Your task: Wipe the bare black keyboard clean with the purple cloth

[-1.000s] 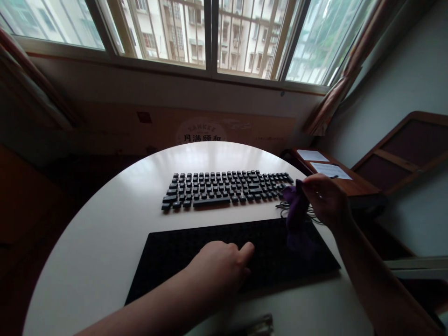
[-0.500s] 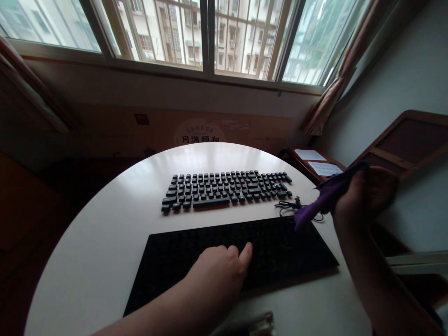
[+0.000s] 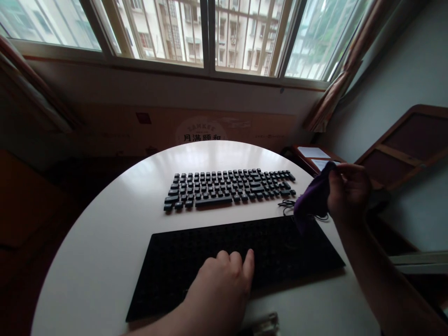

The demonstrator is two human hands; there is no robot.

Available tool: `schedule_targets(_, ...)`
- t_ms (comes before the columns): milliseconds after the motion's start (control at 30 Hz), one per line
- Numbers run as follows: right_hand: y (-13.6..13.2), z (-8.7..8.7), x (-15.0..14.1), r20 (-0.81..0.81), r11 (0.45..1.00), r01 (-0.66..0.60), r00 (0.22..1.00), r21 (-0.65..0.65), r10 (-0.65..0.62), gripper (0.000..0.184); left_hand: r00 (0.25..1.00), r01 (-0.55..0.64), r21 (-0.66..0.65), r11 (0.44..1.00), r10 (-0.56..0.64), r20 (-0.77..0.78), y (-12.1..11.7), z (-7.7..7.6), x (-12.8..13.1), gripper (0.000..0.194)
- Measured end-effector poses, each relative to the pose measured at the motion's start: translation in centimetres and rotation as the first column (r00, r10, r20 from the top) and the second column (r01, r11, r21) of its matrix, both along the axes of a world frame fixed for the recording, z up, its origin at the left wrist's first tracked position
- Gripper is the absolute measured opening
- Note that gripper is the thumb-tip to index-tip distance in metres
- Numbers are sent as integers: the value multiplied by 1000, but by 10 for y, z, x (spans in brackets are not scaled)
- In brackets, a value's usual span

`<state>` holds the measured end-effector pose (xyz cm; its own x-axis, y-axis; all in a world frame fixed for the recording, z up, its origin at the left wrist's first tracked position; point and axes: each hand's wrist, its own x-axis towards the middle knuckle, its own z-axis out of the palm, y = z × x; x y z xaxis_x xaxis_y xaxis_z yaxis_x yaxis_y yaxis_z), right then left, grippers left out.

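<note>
A black keyboard base without keycaps lies on the round white table close to me. My left hand rests on its near edge, fingers curled together and pressing down. My right hand is raised above the base's right end, closed on a purple cloth that hangs from it. Beyond the base, rows of loose black keycaps are laid out in keyboard order.
A thin black cable lies coiled between the keycaps and the base at the right. A clear object sits at the table's near edge. A wooden side table with papers stands at the right, under the window.
My right hand swung the purple cloth out to the right and has come partway back toward the base's right end. My left hand slid slightly nearer along the base.
</note>
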<state>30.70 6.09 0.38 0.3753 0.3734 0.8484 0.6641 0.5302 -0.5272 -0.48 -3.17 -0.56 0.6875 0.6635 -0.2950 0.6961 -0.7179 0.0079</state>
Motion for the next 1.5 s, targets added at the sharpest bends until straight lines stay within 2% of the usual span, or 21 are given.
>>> schedule_targets(233,-2,-10,-3,-23,978,-107,994,-177,104,17,999,-28,-31,999,28,17,-6,9,0,68)
schedule_targets(433,-6,-15,-5,73,950,3,997,-312,21,20,1000,-17,-99,995,14,-27,-8,17,-2,71)
schedule_targets(533,-7,-18,-8,128,945,19,991,-326,24,19,1000,5,-14,1000,-5,29,-8,15,-2,67)
schedule_targets(600,-8,-22,-12,141,937,-1,989,-349,53,18,996,4,72,997,-11,92,-4,19,-4,54)
schedule_targets(667,-9,-25,-17,162,928,-15,983,-373,82,18,990,-28,98,995,14,140,5,31,-10,30)
schedule_targets(700,-9,-26,-20,185,928,-14,979,-371,89,19,985,-58,96,994,41,169,10,40,-16,27)
schedule_targets(767,-10,-25,-26,253,936,-17,961,-350,112,19,962,-183,127,975,151,227,24,62,-35,32)
schedule_targets(833,-11,-22,-35,313,945,-54,936,-323,160,19,928,-274,177,945,211,308,42,82,-62,35)
schedule_targets(900,-13,-14,-45,360,934,-153,893,-323,271,17,891,-329,106,938,272,363,60,92,-93,37)
schedule_targets(967,-16,-5,-60,419,882,-289,795,-373,438,11,845,-366,-95,926,373,382,77,89,-124,37)
schedule_targets(1067,-20,6,-91,477,731,-439,560,-522,677,6,768,-383,-398,834,527,364,96,62,-165,40)
schedule_targets(1133,-19,7,-116,470,649,-472,449,-597,760,9,688,-393,-610,688,660,301,103,40,-185,43)
schedule_targets(1167,-17,6,-130,459,624,-476,424,-620,780,10,653,-369,-711,598,711,260,105,30,-193,44)
schedule_targets(1200,-15,4,-143,445,604,-475,413,-639,795,11,629,-353,-770,531,745,225,107,22,-199,44)
schedule_targets(1233,-13,1,-156,427,588,-470,411,-658,806,12,604,-329,-801,500,763,228,108,16,-205,41)
schedule_targets(1267,-11,-3,-168,408,574,-464,414,-674,814,13,566,-311,-820,481,787,247,108,12,-208,40)
schedule_targets(1333,-8,-10,-187,372,545,-444,420,-711,828,14,533,-287,-828,481,799,279,109,9,-212,39)
schedule_targets(1433,-8,-20,-204,334,501,-380,426,-777,841,15,561,-267,-818,509,772,297,112,8,-213,43)
schedule_targets(1500,-9,-24,-208,335,491,-332,427,-806,840,16,588,-260,-809,527,751,300,115,5,-213,46)
